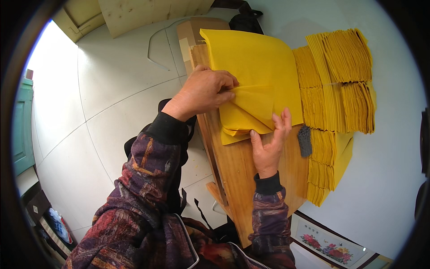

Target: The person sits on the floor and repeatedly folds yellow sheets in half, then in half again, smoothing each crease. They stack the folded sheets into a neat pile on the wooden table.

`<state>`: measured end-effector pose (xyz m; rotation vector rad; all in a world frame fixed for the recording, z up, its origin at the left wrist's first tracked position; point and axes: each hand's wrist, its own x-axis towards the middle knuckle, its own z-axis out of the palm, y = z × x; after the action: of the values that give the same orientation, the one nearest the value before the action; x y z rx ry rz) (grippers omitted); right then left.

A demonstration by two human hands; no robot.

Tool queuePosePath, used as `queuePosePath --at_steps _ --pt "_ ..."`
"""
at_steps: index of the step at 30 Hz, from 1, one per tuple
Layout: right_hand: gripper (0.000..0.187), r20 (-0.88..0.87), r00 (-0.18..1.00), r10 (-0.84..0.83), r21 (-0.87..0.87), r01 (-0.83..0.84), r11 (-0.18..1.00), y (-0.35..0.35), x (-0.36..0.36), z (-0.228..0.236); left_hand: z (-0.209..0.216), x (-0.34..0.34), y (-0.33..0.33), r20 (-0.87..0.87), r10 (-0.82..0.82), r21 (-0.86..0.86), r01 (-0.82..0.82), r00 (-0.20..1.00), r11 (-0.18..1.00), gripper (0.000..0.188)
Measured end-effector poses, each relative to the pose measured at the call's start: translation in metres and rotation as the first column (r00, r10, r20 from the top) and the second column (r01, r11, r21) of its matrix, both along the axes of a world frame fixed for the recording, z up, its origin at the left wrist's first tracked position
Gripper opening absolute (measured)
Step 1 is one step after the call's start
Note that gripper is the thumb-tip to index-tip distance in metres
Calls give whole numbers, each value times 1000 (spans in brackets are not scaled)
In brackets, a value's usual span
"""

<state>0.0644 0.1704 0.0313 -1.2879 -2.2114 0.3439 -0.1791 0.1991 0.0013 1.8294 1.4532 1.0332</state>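
Left hand (205, 88) pinches thin yellow folded paper (257, 101), centre frame; right hand (268, 151), half-spread, touches its lower edge. Uneven pull could skew the crease.

Yellow sheets (255, 58); orange-brown table (237, 166); multicoloured patterned sleeves (148, 163), black cuffs (168, 128).

Pale floor tiles (118, 76) glare at upper left — near a teal panel (23, 130).

Yellow sheets (260, 56) matt, paper-like; table (239, 175) smooth wood, slight sheen; floor tiles (116, 76) glossy.
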Motion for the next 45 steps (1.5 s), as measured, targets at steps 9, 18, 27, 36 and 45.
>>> queuePosePath --at_steps 9,18,27,36,45 --pt "42 111 993 40 230 -65 971 -1 0 -7 0 0 1 13 14 7 -14 1000 1000 15" --pt "6 174 972 158 -49 -152 987 3 -5 8 0 -1 -1 6 3 14 -4 1000 1000 12" --pt "7 35 986 161 -162 -154 975 6 -3 7 -1 -2 -2 52 -19 53 16 998 998 13" --pt "11 -79 990 116 -219 -130 967 8 -3 1 2 -4 -3 25 -32 11 31 999 999 14" --pt "9 -167 983 76 -281 -122 952 10 1 1 1 -10 -4 64 -95 -2 95 993 995 14"
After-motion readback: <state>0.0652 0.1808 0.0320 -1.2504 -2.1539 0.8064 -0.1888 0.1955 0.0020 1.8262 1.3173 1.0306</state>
